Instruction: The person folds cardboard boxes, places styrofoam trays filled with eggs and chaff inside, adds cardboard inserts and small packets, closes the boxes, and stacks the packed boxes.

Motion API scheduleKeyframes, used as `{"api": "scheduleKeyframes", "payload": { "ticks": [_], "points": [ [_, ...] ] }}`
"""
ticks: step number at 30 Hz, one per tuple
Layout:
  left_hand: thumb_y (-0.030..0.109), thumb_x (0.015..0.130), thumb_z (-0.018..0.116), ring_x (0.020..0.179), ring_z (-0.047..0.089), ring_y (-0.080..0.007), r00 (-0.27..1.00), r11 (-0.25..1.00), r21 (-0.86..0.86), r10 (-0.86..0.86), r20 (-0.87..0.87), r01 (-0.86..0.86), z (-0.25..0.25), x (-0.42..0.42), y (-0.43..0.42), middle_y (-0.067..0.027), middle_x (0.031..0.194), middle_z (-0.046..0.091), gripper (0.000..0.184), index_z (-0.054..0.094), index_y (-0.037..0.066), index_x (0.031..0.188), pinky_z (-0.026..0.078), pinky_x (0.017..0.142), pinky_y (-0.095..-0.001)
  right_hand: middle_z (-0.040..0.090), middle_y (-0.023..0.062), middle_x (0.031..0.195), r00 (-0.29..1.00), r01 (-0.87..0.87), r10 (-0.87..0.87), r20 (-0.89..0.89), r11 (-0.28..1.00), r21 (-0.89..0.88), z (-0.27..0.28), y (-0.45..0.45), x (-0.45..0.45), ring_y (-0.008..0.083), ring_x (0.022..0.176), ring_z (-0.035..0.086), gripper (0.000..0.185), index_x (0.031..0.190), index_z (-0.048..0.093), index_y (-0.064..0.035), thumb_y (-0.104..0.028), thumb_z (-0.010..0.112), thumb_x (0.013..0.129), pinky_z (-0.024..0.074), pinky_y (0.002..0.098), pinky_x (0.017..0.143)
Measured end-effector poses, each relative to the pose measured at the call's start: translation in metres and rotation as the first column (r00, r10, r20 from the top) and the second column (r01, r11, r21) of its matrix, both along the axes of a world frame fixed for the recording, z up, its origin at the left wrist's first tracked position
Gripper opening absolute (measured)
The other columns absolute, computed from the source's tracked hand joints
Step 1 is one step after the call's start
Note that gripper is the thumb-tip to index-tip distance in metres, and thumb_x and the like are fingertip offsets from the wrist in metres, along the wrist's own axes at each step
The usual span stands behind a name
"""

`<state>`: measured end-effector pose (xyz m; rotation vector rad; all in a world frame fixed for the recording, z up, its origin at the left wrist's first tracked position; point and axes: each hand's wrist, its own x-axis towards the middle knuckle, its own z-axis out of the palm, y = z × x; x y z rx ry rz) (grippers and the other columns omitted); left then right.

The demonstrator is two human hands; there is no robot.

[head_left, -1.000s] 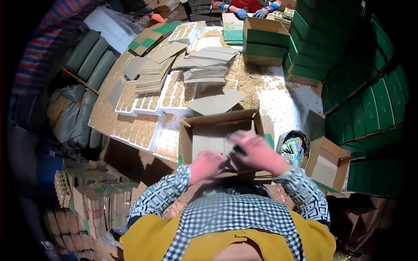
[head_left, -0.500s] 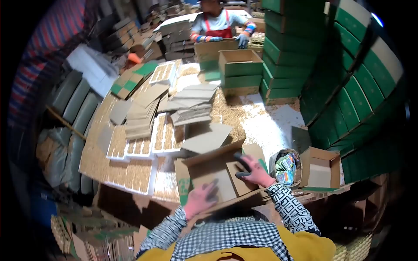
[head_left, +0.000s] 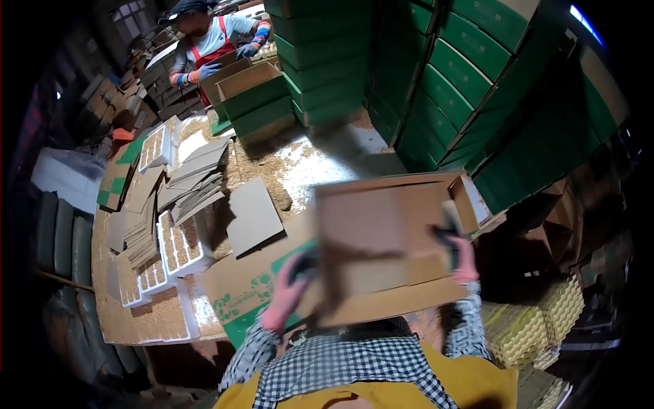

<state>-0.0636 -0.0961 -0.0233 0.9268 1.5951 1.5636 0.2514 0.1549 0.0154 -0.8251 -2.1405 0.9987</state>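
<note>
An open cardboard box (head_left: 368, 225) is held tilted in front of my body, its inside facing me, slightly blurred. My left hand (head_left: 293, 286), in a pink and dark glove, grips its left side. At the right side, my right hand (head_left: 460, 252) has its fingers over the box wall. Beneath and left of the box lies a flattened carton (head_left: 238, 290) with green print. A grey cardboard sheet (head_left: 253, 217) lies just beyond it.
Behind the table, a co-worker (head_left: 218, 44) handles cardboard beside an open green box (head_left: 255, 102). Green cartons (head_left: 327, 68) stand stacked at the back and right. Cardboard sheets (head_left: 197, 177) and white foam trays (head_left: 180, 249) lie left. Egg trays (head_left: 538, 320) stand lower right.
The view has swung right. The box has been lifted and moved right, with both hands now at its sides. A printed flattened carton now shows on the table at the left.
</note>
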Motion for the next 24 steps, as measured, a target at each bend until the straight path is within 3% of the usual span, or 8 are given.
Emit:
{"api": "scheduleKeyframes", "payload": {
  "ticks": [2,4,9,12,18,20,22,24],
  "points": [
    [0.033,0.071,0.075,0.117,0.05,-0.0352,0.616,0.963,-0.156,-0.26,-0.744,0.218,0.036,0.048,0.085,-0.0177,0.118,0.056,0.059,0.058,0.002,0.118,0.034,0.106,-0.0474,0.063,0.012,0.115,0.835,0.231,-0.48,-0.269,0.75,-0.62,0.006,0.052,0.085,0.0238,0.104,0.062,0.049,0.129,0.052,-0.004,-0.024,0.059,0.085,0.046,0.0347,0.094],
    [0.051,0.07,0.072,0.125,0.043,-0.0391,0.239,0.889,-0.354,-0.425,-0.873,0.29,0.009,0.1,0.143,-0.0185,0.129,0.051,0.074,0.055,0.003,0.123,0.025,0.109,-0.0564,0.063,0.0087,0.113,0.508,-0.014,-0.693,-0.512,0.587,-0.809,0.011,0.096,0.162,0.0228,0.1,0.062,0.046,0.132,0.05,-0.005,-0.018,0.058,0.089,0.0491,0.035,0.089],
    [0.029,0.077,0.064,0.13,0.04,-0.0358,0.009,0.832,-0.41,-0.445,-0.895,0.373,-0.083,0.15,0.216,-0.017,0.13,0.051,0.058,0.051,0.003,0.127,0.027,0.109,-0.056,0.065,0.0088,0.111,0.67,0.094,-0.634,-0.387,0.589,-0.803,-0.02,0.19,0.208,0.0226,0.097,0.063,0.043,0.125,0.055,-0.0036,-0.023,0.065,0.089,0.0517,0.0353,0.082],
    [0.023,0.081,0.059,0.132,0.039,-0.0346,-0.041,0.829,-0.438,-0.453,-0.891,0.348,-0.107,0.157,0.221,-0.0162,0.132,0.049,0.052,0.05,0.004,0.129,0.027,0.11,-0.0564,0.066,0.0081,0.109,0.729,-0.037,-0.614,-0.302,0.405,-0.914,-0.092,0.227,0.199,0.022,0.097,0.064,0.039,0.121,0.058,-0.0015,-0.024,0.063,0.091,0.0516,0.0363,0.084],
    [0.017,0.078,0.059,0.125,0.045,-0.0324,-0.008,0.791,-0.448,-0.489,-0.872,0.416,-0.087,0.145,0.222,-0.0127,0.117,0.056,0.029,0.062,0.005,0.104,0.031,0.106,-0.0564,0.065,0.0066,0.111,0.999,-0.01,-0.016,-0.028,0.668,-0.744,-0.133,0.239,0.14,0.018,0.099,0.062,0.042,0.123,0.057,0.0003,-0.025,0.065,0.09,0.0496,0.032,0.087],
    [0.018,0.076,0.061,0.122,0.047,-0.0312,-0.042,0.722,-0.538,-0.58,-0.814,0.435,-0.098,0.139,0.211,-0.0111,0.111,0.058,0.027,0.063,0.006,0.1,0.032,0.106,-0.0564,0.064,0.0063,0.115,0.99,-0.008,-0.126,-0.058,0.36,-0.933,-0.107,0.236,0.105,0.0157,0.102,0.06,0.044,0.124,0.056,0.0025,-0.024,0.065,0.09,0.0469,0.0288,0.09],
    [0.019,0.072,0.064,0.117,0.052,-0.0297,0.185,0.88,-0.207,-0.309,-0.933,0.428,-0.071,0.137,0.184,-0.0085,0.107,0.061,0.024,0.065,0.008,0.093,0.036,0.102,-0.0558,0.062,0.0082,0.116,0.985,0.169,-0.13,0.112,0.852,-0.495,-0.102,0.236,0.088,0.0181,0.103,0.059,0.053,0.123,0.055,0.0043,-0.03,0.071,0.085,0.0454,0.0295,0.091],
    [0.022,0.068,0.069,0.113,0.055,-0.0299,0.279,0.914,0.033,-0.089,-0.956,0.405,-0.042,0.111,0.151,-0.0081,0.104,0.062,0.027,0.066,0.01,0.091,0.039,0.098,-0.0567,0.063,0.0135,0.11,0.8,0.576,-0.428,0.42,0.745,-0.337,-0.08,0.255,0.107,0.0211,0.098,0.059,0.057,0.117,0.057,0.0061,-0.032,0.074,0.079,0.0474,0.0344,0.087]
  ]
}}
